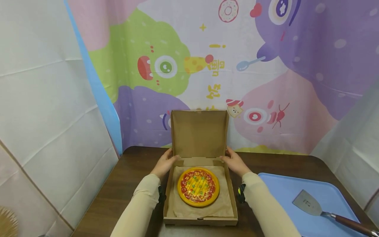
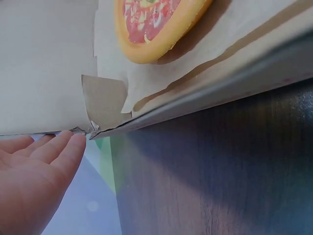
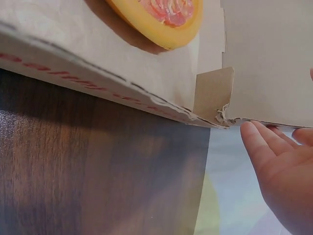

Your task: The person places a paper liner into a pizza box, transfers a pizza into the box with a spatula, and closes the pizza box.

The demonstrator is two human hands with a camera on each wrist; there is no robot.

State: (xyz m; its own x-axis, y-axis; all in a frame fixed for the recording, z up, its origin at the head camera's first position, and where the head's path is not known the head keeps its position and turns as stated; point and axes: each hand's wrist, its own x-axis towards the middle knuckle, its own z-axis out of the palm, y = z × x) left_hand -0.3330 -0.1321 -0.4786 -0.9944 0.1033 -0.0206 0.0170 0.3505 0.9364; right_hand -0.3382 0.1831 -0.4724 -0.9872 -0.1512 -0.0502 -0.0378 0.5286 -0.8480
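Observation:
An open cardboard pizza box (image 1: 200,221) sits in the middle of the head view, its lid (image 1: 199,133) standing upright at the back. Inside, on brown paper (image 1: 225,207), lies a toy-like pizza (image 1: 198,187) with a yellow rim and red, yellow and green topping. My left hand (image 1: 164,163) holds the lid's lower left corner, thumb in front and fingers along the outside. At the lower right corner my right hand (image 1: 235,163) grips the lid the same way. Both wrist views show the fingertips (image 2: 76,142) right at the lid's side edge, beside a folded corner flap (image 3: 213,90).
On the right of the brown wooden table (image 1: 118,194) is a blue tray (image 1: 275,184) bearing a metal spatula (image 1: 309,202) with a dark handle. A cartoon-print curtain (image 1: 201,42) hangs right behind the lid. Part of a round woven-looking thing (image 1: 7,222) shows at lower left.

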